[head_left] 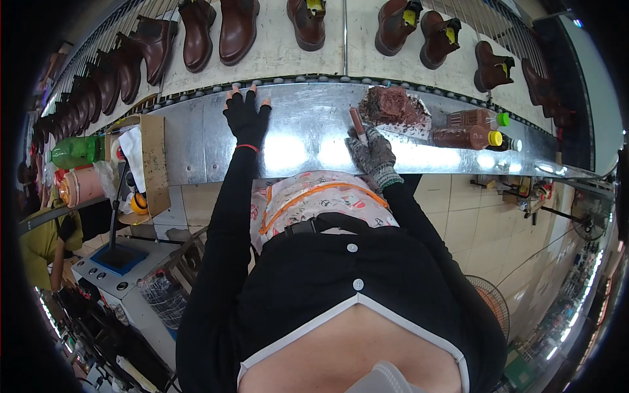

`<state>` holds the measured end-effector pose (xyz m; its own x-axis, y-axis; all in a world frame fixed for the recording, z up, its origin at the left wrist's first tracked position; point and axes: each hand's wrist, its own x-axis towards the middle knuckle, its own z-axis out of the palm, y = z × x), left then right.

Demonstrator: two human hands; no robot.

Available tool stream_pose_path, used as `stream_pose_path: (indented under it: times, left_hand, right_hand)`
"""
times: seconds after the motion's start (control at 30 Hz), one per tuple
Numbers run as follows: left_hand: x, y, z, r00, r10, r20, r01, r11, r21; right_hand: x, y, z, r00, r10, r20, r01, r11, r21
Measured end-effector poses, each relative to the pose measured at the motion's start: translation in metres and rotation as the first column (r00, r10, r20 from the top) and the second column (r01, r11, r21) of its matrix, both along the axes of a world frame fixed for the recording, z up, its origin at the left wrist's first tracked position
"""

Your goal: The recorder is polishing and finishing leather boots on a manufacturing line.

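Observation:
My left hand (246,118), in a black fingerless glove, lies with fingers spread at the far edge of the metal bench (216,141), beside the conveyor. It holds nothing. My right hand (373,154), in a stained grey knit glove, is closed around a slim brown tube (356,121) with a narrow tip pointing away from me. Just beyond that hand sits a brown-stained, crumpled pad (393,105). Brown ankle boots (238,29) stand on the conveyor (275,65) past the bench; the nearest pair is ahead of my left hand.
Bottles of brown liquid, one with a yellow cap (462,137) and one with a green cap (475,118), lie to the right. A cardboard box (154,157) and a green bottle (73,152) are at the left. Another person's yellow-green clothing (36,249) shows at far left.

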<state>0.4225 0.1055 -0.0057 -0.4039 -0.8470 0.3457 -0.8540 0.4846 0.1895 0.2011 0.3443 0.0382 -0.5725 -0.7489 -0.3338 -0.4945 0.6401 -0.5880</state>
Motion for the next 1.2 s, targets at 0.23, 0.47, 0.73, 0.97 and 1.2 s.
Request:
stream_pose_path:
  times: [0.23, 0.47, 0.73, 0.97, 1.2]
  left_hand:
    - [-0.026, 0.022, -0.002, 0.981, -0.026, -0.193, 0.070, 0.972, 0.222]
    - [-0.084, 0.067, 0.039, 0.636, -0.117, -0.763, 0.639, 0.634, 0.435]
    - [-0.094, 0.067, 0.037, 0.677, -0.125, -0.725, 0.596, 0.672, 0.440]
    - [-0.107, 0.080, 0.003, 0.768, -0.226, -0.599, 0.402, 0.899, 0.176]
    - [-0.112, 0.073, 0.023, 0.819, -0.440, -0.370, 0.510, 0.853, 0.114]
  right_hand:
    - [0.007, -0.008, 0.015, 0.995, 0.017, 0.101, -0.023, 0.998, 0.056]
    - [0.023, -0.024, 0.036, 0.988, 0.083, 0.133, -0.090, 0.995, 0.048]
    - [0.022, -0.018, 0.031, 0.989, 0.126, 0.073, -0.125, 0.992, -0.013]
    - [0.025, -0.016, 0.021, 0.992, 0.094, 0.082, -0.087, 0.993, -0.083]
    - [0.027, -0.016, 0.007, 0.980, 0.012, 0.198, 0.026, 0.982, -0.187]
